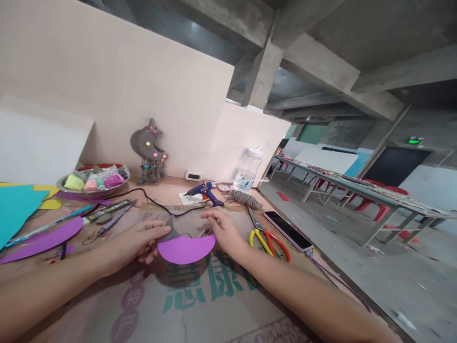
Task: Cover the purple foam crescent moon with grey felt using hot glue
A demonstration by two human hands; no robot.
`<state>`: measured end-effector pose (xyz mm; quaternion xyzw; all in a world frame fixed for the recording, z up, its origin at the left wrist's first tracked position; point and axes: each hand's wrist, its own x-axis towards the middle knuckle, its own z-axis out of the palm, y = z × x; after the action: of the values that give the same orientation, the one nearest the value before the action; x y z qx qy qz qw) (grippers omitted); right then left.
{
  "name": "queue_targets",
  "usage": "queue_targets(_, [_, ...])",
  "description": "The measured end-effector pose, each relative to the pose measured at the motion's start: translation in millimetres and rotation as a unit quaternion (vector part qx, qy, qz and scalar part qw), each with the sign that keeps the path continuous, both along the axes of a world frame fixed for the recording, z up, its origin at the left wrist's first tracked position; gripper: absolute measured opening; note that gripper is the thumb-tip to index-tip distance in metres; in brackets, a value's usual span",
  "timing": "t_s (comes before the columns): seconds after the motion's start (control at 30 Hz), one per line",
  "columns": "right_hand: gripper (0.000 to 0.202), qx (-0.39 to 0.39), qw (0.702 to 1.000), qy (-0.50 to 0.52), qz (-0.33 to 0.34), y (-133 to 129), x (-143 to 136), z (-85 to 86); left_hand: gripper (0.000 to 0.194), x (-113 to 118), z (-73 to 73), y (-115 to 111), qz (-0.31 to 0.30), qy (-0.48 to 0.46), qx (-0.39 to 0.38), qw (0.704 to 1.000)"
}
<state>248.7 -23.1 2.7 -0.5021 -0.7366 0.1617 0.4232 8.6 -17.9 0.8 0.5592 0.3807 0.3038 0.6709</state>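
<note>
A purple crescent-like piece (187,250) with grey woven material (171,232) along its upper left edge is held above the printed board (150,305). My left hand (144,240) pinches its left end, thumb on the grey part. At the right end, my right hand (220,228) has its fingers bent around the tip. Beyond the hands lies a blue glue gun (203,191). Scissors with yellow and orange handles (269,243) rest just right of my right hand.
A bowl of coloured clay packets (94,190) stands at the back left, near a grey moon decoration (148,145). Purple and blue sheets (17,207) lie left. A phone (287,231) and a bottle (248,166) are right. A black cable crosses the back.
</note>
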Motion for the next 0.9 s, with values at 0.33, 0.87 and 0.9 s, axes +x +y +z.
queue_targets(0.33, [0.027, -0.039, 0.989, 0.144, -0.016, 0, 1, -0.4, 0.038, -1, -2.2, 5, 0.017, -0.049, -0.014, 0.999])
queue_targets(0.87, [0.044, -0.286, 0.911, 0.227, 0.194, -31, -24, 4.9, 0.037, 2, 10.5, -5, -0.061, 0.132, 0.114, 0.983])
queue_targets(0.9, [0.041, -0.282, 0.920, 0.203, 0.184, -31, -25, 5.3, 0.037, 2, 10.4, -5, -0.065, 0.131, 0.118, 0.982])
